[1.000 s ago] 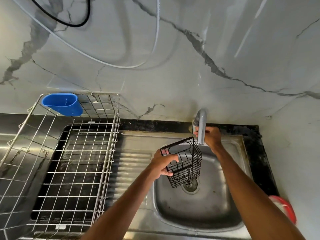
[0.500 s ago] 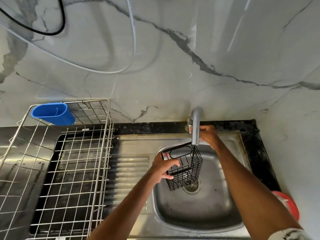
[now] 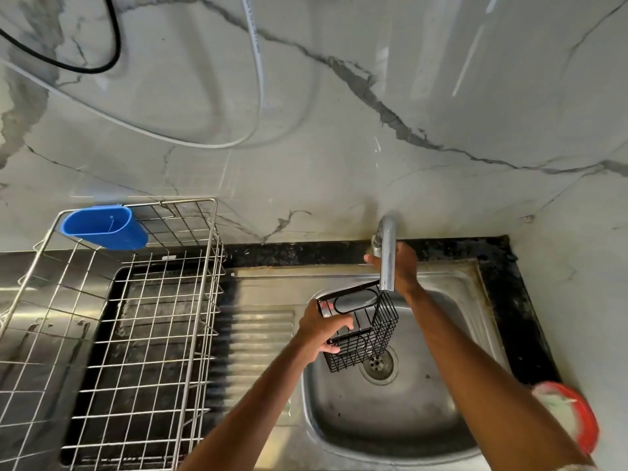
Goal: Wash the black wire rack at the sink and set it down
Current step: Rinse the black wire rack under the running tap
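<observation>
The left hand (image 3: pixel 321 329) grips the black wire rack (image 3: pixel 362 329) by its left side, fingers curled through the wires, and holds it tilted over the bowl of the stainless steel sink (image 3: pixel 390 419), just under the mouth of the chrome tap (image 3: pixel 387 253) and above the drain (image 3: pixel 378 364). The rack's open top, with an oval cut-out in its rim plate, faces up and toward the wall. The right hand (image 3: pixel 399 268) reaches behind the tap spout near its base; the spout hides part of the fingers, so I cannot tell whether it is closed on anything. No stream of water can be made out. To the left, on the dark worktop (image 3: pixel 306 253), stands a silver wire dish drainer (image 3: pixel 136 334) with a blue plastic cutlery holder (image 3: pixel 105 227) hung on its back rim. A red-rimmed object (image 3: pixel 574 416) shows blurred at the right edge, beside the right forearm. A black cable (image 3: pixel 112 39) and a white hose (image 3: pixel 258 79) loop across the marble wall (image 3: pixel 407 113).
</observation>
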The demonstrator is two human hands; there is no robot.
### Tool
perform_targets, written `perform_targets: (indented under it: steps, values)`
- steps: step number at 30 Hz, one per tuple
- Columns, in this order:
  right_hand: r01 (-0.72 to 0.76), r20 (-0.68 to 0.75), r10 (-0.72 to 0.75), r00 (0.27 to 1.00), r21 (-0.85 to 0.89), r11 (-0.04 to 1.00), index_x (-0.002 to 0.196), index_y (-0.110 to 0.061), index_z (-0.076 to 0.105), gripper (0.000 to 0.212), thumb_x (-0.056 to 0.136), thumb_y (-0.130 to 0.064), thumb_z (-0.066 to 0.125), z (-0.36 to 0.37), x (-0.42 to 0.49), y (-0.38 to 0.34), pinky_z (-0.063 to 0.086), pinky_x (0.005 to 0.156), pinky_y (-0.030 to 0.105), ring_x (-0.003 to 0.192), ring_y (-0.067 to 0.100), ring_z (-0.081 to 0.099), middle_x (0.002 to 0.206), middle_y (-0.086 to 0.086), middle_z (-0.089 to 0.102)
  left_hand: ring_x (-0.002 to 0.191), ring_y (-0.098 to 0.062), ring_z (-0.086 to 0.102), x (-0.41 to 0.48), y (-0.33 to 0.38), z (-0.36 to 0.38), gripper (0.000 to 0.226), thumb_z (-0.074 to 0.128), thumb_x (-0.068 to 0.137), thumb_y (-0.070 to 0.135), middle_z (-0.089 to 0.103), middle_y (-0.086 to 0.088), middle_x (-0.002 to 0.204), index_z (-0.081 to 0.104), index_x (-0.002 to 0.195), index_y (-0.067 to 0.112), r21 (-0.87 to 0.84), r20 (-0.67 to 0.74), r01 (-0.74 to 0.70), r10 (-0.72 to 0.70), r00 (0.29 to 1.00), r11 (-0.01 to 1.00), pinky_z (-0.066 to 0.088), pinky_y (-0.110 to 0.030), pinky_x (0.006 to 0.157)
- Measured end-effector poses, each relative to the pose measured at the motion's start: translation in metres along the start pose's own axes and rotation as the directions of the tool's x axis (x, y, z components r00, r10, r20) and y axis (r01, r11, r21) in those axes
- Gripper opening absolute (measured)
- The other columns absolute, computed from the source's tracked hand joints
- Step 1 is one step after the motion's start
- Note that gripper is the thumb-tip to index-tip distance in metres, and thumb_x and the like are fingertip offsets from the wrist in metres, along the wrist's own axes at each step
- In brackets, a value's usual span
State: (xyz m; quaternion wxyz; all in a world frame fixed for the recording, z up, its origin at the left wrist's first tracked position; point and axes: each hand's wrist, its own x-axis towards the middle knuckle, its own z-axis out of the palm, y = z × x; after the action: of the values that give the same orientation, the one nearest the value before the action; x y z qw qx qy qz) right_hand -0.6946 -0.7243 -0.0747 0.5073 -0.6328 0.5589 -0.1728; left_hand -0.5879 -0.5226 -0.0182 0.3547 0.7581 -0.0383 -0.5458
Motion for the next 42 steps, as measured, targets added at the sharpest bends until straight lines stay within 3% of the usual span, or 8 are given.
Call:
perform_targets:
  steps: [3, 9, 17, 25, 30, 35, 38, 42]
  values:
    - [-0.016, -0.092, 0.026, 0.995, 0.1, 0.995, 0.1, -0.008, 0.073, 0.016, 0.085, -0.013, 0.078, -0.013, -0.045, -0.015, 0.053, 0.06, 0.018, 0.079, 0.02, 0.073, 0.089, 0.005, 0.074, 0.111, -0.026, 0.059, 0.004, -0.002, 0.001, 0.057, 0.084, 0.073, 0.001, 0.059, 0.007, 0.106, 0.058, 0.113, 0.032, 0.009, 0.014, -0.012, 0.012, 1.0, 1.0, 0.064, -0.055, 0.081]
    - [-0.172, 0.133, 0.124, 0.983, 0.466, 0.868, 0.11, 0.002, 0.069, 0.022, 0.089, 0.009, 0.066, -0.043, -0.113, -0.008, 0.062, 0.082, 0.031, 0.092, 0.028, 0.076, 0.098, 0.019, 0.076, 0.106, -0.024, 0.058, 0.003, -0.003, 0.009, 0.05, 0.083, 0.076, -0.001, 0.055, 0.008, 0.1, 0.052, 0.091, 0.035, 0.01, 0.007, -0.037, 0.037, 0.999, 0.999, 0.064, -0.052, 0.082]
    - [-0.208, 0.177, 0.146, 0.973, 0.418, 0.884, 0.111, 0.003, 0.068, 0.02, 0.093, 0.009, 0.061, -0.014, -0.131, -0.027, 0.059, 0.091, 0.033, 0.095, 0.023, 0.075, 0.102, 0.017, 0.075, 0.098, -0.021, 0.066, 0.008, -0.01, 0.022, 0.069, 0.089, 0.051, 0.013, 0.064, 0.002, 0.121, 0.065, 0.115, 0.027, 0.124, 0.0, -0.091, 0.092, 0.996, 0.988, 0.064, -0.043, 0.054]
    - [-0.236, 0.317, 0.147, 0.937, 0.263, 0.936, 0.12, 0.004, 0.065, 0.034, 0.092, 0.018, 0.05, -0.011, -0.131, -0.03, 0.059, 0.089, 0.026, 0.097, 0.016, 0.074, 0.112, 0.012, 0.073, 0.094, -0.021, 0.068, -0.019, 0.006, 0.031, 0.046, 0.085, 0.074, 0.006, 0.069, -0.002, 0.101, 0.066, 0.115, 0.019, 0.251, 0.102, -0.205, 0.184, 0.978, 0.946, 0.065, -0.036, 0.06]
    - [-0.216, 0.17, 0.174, 0.97, 0.275, 0.937, 0.129, -0.001, 0.06, 0.038, 0.094, 0.012, 0.053, -0.042, -0.127, -0.018, 0.054, 0.099, 0.029, 0.11, 0.018, 0.069, 0.124, 0.015, 0.069, 0.104, -0.029, 0.067, -0.022, 0.014, 0.036, 0.054, 0.084, 0.073, 0.003, 0.066, -0.004, 0.108, 0.067, 0.122, 0.018, 0.288, 0.109, -0.217, 0.193, 0.975, 0.933, 0.066, -0.041, 0.066]
    - [0.155, 0.264, -0.101, 0.959, -0.193, 0.969, 0.142, -0.019, 0.054, 0.036, 0.108, -0.023, 0.043, -0.033, -0.154, -0.028, 0.044, 0.09, 0.013, 0.116, 0.007, 0.06, 0.131, -0.004, 0.061, 0.107, -0.027, 0.068, -0.011, 0.01, 0.046, 0.051, 0.086, 0.077, 0.01, 0.068, -0.005, 0.118, 0.064, 0.122, 0.021, 0.255, 0.143, -0.207, 0.175, 0.974, 0.945, 0.067, -0.045, 0.064]
    - [0.264, 0.426, -0.147, 0.893, -0.231, 0.936, 0.158, -0.027, 0.026, 0.062, 0.104, -0.056, 0.025, -0.009, -0.166, -0.017, 0.008, 0.124, 0.03, 0.151, 0.003, 0.019, 0.162, -0.012, 0.025, 0.101, -0.027, 0.07, -0.002, 0.007, 0.051, 0.026, 0.068, 0.101, 0.022, 0.068, -0.01, 0.125, 0.059, 0.125, 0.018, 0.178, 0.097, -0.196, 0.181, 0.979, 0.964, 0.066, -0.051, 0.069]
    - [0.371, 0.42, -0.181, 0.889, -0.432, 0.822, 0.16, -0.032, -0.001, 0.079, 0.093, -0.072, -0.005, -0.015, -0.165, 0.003, -0.022, 0.12, 0.049, 0.15, -0.003, -0.016, 0.166, -0.018, -0.007, 0.103, -0.028, 0.069, -0.001, 0.008, 0.045, 0.045, 0.078, 0.093, 0.024, 0.064, -0.004, 0.126, 0.055, 0.132, 0.023, 0.248, 0.073, -0.232, 0.22, 0.973, 0.941, 0.066, -0.047, 0.062]
